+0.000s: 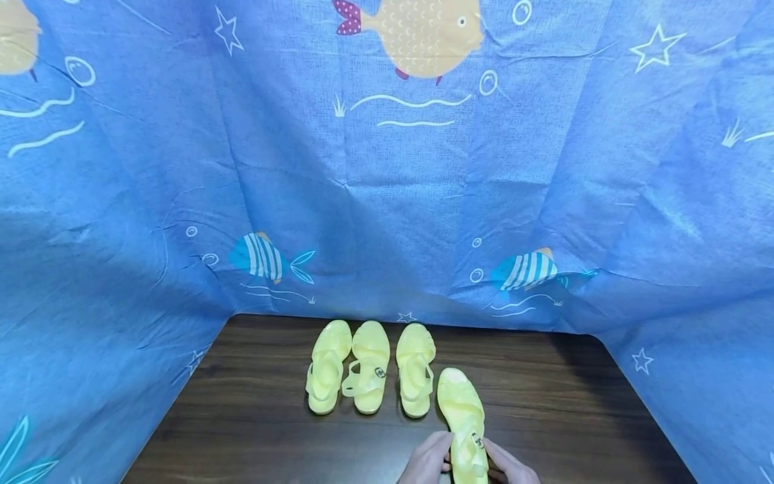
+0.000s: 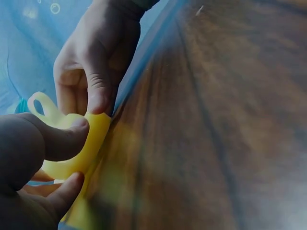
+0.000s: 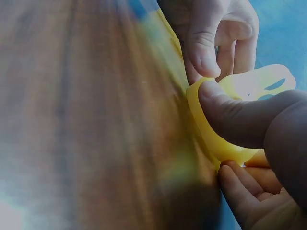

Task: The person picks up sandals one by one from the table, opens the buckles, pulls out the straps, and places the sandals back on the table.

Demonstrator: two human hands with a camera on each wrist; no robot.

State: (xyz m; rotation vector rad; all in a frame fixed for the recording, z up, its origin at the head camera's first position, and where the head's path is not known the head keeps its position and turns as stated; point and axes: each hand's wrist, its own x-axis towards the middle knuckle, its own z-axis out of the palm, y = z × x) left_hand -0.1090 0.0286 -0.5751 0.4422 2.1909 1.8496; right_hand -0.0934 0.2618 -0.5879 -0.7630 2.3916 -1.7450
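Note:
A pale yellow jelly sandal [image 1: 461, 403] lies near the front edge of the table, its toe pointing away and its heel end towards me. My left hand [image 1: 426, 461] grips the sandal's left side by the heel. On the opposite side my right hand [image 1: 511, 464] pinches it close to the dark round mark on the strap. In the left wrist view, thumb and fingers of the left hand [image 2: 36, 153] curl around the yellow edge. The right wrist view shows the right hand [image 3: 268, 139] with its thumb over the heel rim and its fingers underneath.
Three more yellow sandals stand in a row further back: one at the left [image 1: 331, 356], one in the middle [image 1: 370, 349] and one at the right [image 1: 416, 363]. A blue fish-print cloth [image 1: 399, 222] surrounds the dark wooden table [image 1: 254, 417] at the back and sides.

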